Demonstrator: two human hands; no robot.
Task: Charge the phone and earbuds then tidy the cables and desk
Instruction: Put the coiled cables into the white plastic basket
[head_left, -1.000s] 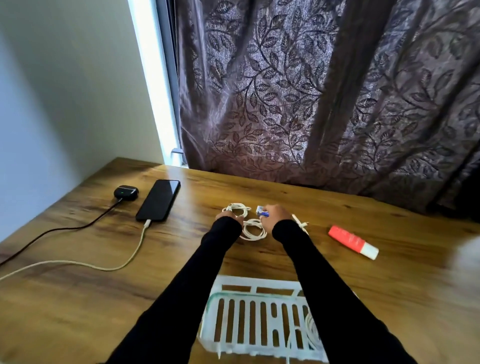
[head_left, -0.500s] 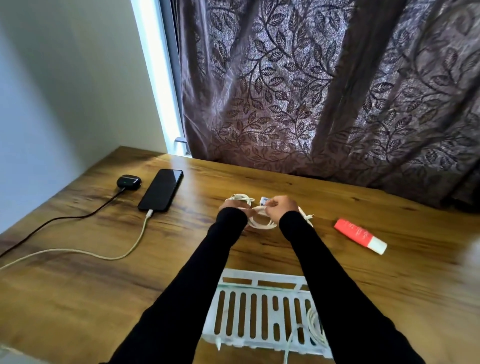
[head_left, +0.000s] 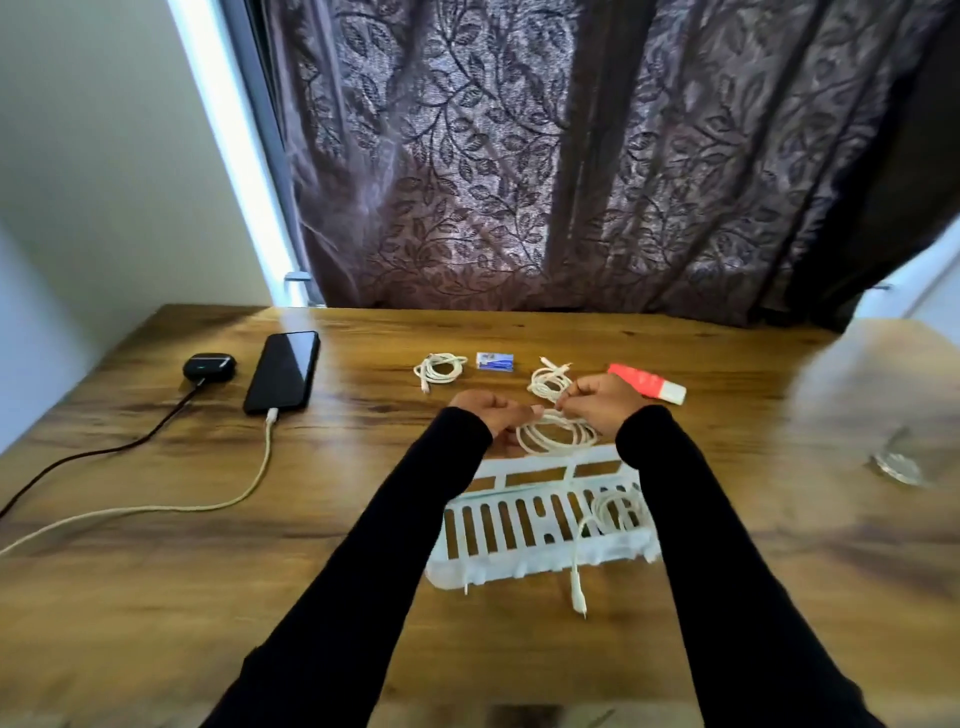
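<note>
Coiled white cable (head_left: 556, 434) is hanging just above the basket (head_left: 519, 525) rim — light, limp, springy — so you are pinching its loops with left hand (head_left: 491, 413) and right hand (head_left: 597, 397) fingers, keeping every turn gathered.

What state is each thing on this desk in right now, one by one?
Phone: flat, cable plugged in.
Earbuds case: shut, black cable attached.
Left coil: wound, lying loose.
Held coil: looped, gripped by left hand and right hand.
Basket: holds one cable, plug hanging out.
Curtain: drawn.
</note>
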